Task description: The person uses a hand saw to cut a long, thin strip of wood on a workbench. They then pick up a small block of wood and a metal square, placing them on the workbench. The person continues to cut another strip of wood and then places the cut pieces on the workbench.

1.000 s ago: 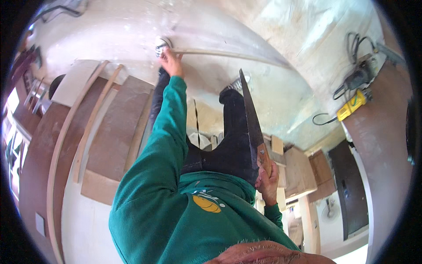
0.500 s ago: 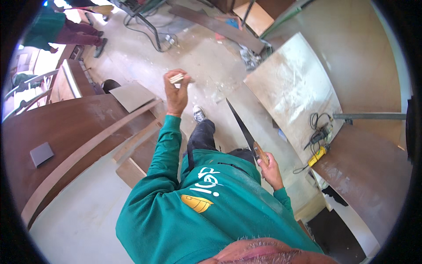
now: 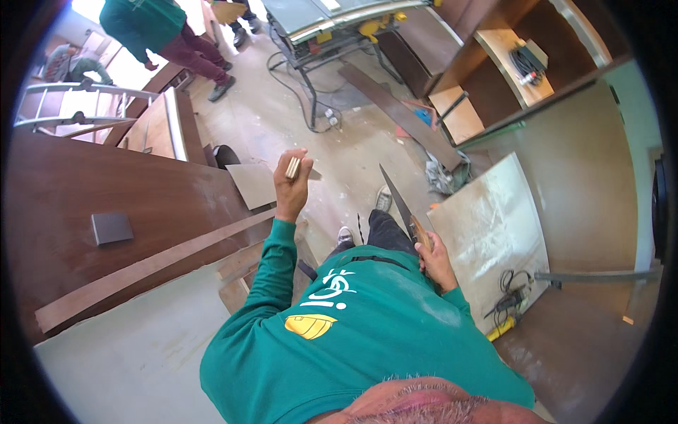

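My left hand point(image 3: 288, 194) is raised in front of me, its fingers closed round a small pale piece of layered wood point(image 3: 292, 167). One end of that wood faces up; the rest lies mostly behind the fingers. Lower and to the right, my right hand point(image 3: 439, 264) grips the wooden handle of a handsaw point(image 3: 397, 193). The dark, tapering blade points forward and slightly left over the floor, apart from the wood.
A table saw point(image 3: 332, 27) with trailing cables stands ahead. To the right are a pale board point(image 3: 487, 215), a corded black power tool point(image 3: 506, 304) and an open cabinet point(image 3: 487, 53). Brown panels point(image 3: 155, 184) lie left. Another person point(image 3: 152, 32) stands beyond a ladder point(image 3: 78, 88).
My view has shifted, bringing the table saw and open cabinet into sight. Both feet now show, and the left hand has turned the wood more upright. The handsaw stays in the right hand.
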A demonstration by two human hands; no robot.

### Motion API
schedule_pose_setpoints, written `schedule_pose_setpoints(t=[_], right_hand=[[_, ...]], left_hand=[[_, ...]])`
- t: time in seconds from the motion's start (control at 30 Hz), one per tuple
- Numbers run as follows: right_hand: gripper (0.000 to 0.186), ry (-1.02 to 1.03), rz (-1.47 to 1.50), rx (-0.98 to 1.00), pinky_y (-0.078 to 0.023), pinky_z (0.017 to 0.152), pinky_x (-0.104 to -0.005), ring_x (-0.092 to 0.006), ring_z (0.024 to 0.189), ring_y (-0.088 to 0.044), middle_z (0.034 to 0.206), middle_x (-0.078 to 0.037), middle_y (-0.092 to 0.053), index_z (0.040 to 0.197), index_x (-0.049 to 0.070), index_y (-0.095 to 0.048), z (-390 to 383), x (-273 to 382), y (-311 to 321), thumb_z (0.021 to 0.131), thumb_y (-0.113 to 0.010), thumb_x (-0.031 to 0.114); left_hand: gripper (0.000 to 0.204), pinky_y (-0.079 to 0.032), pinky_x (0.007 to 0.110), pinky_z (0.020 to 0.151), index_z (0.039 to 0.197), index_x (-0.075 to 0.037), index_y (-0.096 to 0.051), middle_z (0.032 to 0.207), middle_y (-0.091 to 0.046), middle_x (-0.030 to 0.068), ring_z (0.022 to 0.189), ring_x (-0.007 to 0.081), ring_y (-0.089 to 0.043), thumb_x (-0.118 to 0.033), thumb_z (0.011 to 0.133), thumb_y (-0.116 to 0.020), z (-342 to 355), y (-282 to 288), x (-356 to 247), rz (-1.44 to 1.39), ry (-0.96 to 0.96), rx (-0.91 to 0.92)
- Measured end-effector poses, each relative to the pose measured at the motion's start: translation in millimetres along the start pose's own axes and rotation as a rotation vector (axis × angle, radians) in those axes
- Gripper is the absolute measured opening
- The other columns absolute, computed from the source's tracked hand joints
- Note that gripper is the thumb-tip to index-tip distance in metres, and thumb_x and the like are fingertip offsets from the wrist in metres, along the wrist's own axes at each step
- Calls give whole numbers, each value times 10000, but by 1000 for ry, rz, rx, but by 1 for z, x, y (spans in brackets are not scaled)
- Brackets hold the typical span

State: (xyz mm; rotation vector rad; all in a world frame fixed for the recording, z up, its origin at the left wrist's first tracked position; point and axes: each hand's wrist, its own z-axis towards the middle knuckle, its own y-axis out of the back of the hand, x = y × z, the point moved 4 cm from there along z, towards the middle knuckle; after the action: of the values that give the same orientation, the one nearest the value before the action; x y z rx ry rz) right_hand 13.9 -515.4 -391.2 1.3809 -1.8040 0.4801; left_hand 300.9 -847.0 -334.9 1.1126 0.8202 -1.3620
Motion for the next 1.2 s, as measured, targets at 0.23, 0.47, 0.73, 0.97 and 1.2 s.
schedule_pose_setpoints(t=[0.23, 0.47, 0.73, 0.97, 1.2], right_hand=[[581, 158, -265, 313, -491, 554, -350, -159, 605, -588, 820, -78, -647, 1458, -28, -509, 180, 86, 8, 1020, -735, 280], [524, 359, -568, 572, -529, 763, -392, -222, 837, -651, 927, -148, -685, 1413, 7, -552, 303, 212, 8, 1025, -710, 322], [522, 328, -352, 793, -487, 614, -339, -143, 678, -575, 885, -47, -609, 1488, 20, -502, 337, 284, -55, 1065, -662, 282], [534, 216, -161, 942, -467, 539, -280, -100, 631, -567, 862, -19, -565, 1539, -13, -448, 332, 301, -113, 1109, -611, 257], [537, 363, -289, 1085, -429, 576, -261, -73, 661, -515, 866, 16, -549, 1569, 45, -461, 328, 369, -176, 1088, -653, 186]], left_hand=[[268, -557, 301, 844, 1011, -68, -640, 899, -637, 11, 844, 109, -624, -311, 1101, -707, 27, 19, -36, -94, 85, -240], [283, -532, 271, 766, 1006, -76, -640, 845, -640, -5, 790, 86, -610, -329, 1080, -741, 62, -13, -69, -50, 98, -441], [240, -592, 357, 867, 986, -71, -636, 873, -620, 17, 815, 126, -634, -271, 1088, -722, 76, -19, -70, 131, 77, -496], [312, -525, 291, 772, 925, -64, -639, 869, -640, 28, 817, 135, -647, -315, 1054, -773, 91, -1, -70, 77, -15, -658], [307, -554, 333, 810, 921, -61, -634, 833, -621, 42, 775, 137, -608, -304, 1074, -744, 126, 36, -36, 149, 13, -616]])
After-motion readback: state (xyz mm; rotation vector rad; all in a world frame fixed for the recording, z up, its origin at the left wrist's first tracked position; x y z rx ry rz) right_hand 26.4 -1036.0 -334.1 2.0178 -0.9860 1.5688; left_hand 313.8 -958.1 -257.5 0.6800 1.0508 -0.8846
